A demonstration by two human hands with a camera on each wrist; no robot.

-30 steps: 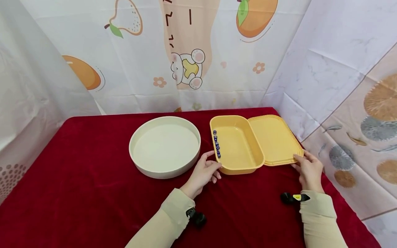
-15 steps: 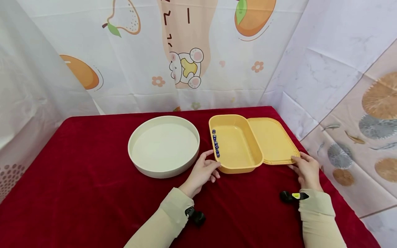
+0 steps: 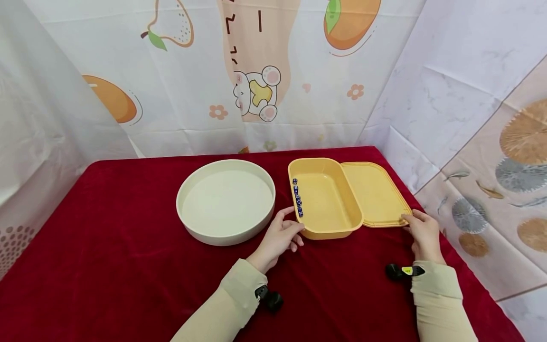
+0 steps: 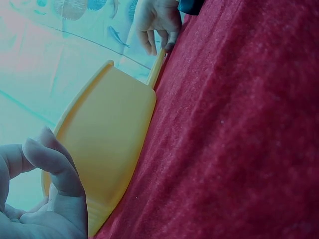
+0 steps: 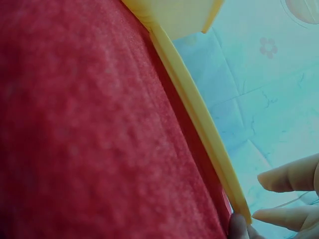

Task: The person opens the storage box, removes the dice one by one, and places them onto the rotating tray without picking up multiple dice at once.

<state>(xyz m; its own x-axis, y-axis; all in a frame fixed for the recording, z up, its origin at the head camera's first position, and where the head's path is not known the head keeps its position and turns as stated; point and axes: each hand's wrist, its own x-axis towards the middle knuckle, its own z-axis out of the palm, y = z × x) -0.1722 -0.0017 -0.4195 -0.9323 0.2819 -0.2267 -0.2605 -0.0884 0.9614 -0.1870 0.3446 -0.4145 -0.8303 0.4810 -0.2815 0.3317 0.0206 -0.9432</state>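
Note:
A yellow rectangular box stands uncovered on the red cloth in the head view. Inside, several small dark blue dice line up along its left wall. My left hand holds the box's near left corner, index finger along the left wall and thumb at the front rim. Flat against the box's right side is its yellow lid. My right hand pinches the lid's near right corner, thumb on top. In the right wrist view a fingertip shows under the lid's edge.
Left of the box stands a round cream tray with a low wall. Red cloth covers the table. Printed curtains hang behind it and along both sides. A small black device is strapped to each wrist.
The lid has come down slightly and shifted a little left, my right hand moving with it. My left hand, the box, the dice and the tray look the same.

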